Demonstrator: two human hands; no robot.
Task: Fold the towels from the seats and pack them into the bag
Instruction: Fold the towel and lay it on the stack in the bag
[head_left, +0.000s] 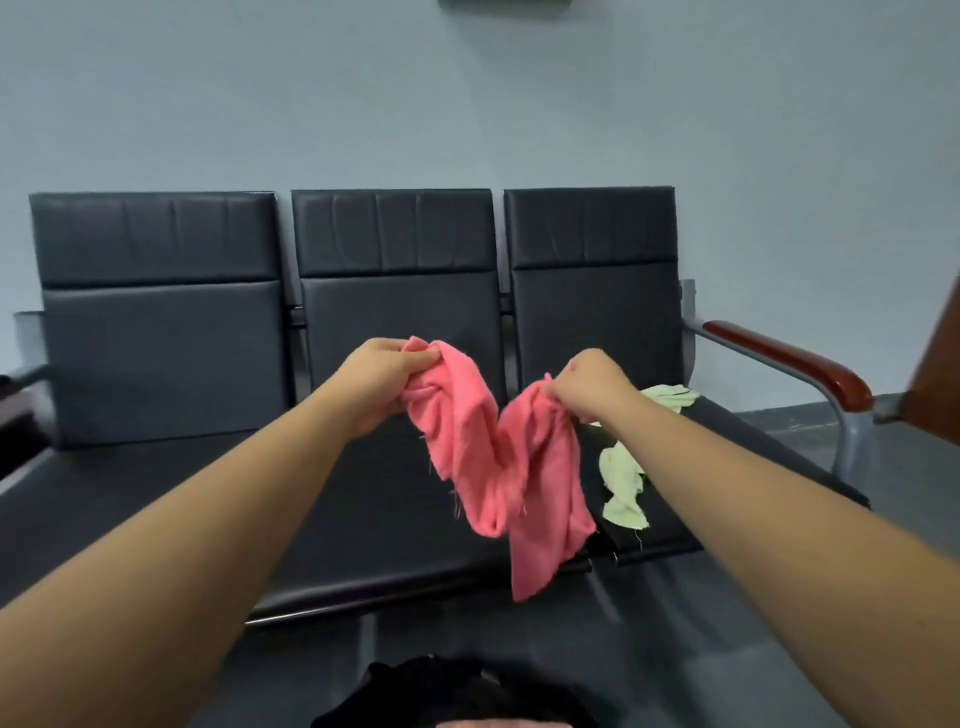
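- Left fingers (418, 359): curled, bunching one end of the pink towel (493, 457) against the palm.
- Right fingers (560, 396): pinching the other end. Thumb is hidden, so the exact grip is unclear.
- Left hand (379, 382) and right hand (592, 387) are level and apart, both held up over the middle seat.
- The pink towel sags between the hands in a V. Both tails hang loose in the air, the longer one under the right hand. It's crumpled, with no fold in it yet and frayed threads at the edges.
- A pale green towel (623, 480) lies crumpled on the right seat, partly behind the right forearm. A second green patch shows further back; can't tell whether that's the same piece.
- A dark fabric object (441, 686) sits at the near bottom edge. It may be the bag, but I can't confirm that, and no towels are visible in it.
- Progress, my read: early. Pink is lifted but not spread or folded, green is untouched, and nothing is packed. Left to do: fold both and bag both.
- Surface: a three-seat bench (130, 499) with black padded seats and backs on a metal frame. The left seat has no towel on it.
- A wood-topped armrest (789, 358) is at the far right end.
- Room: plain pale blue-grey wall (467, 104) behind the bench, grey floor (909, 431) to the right.
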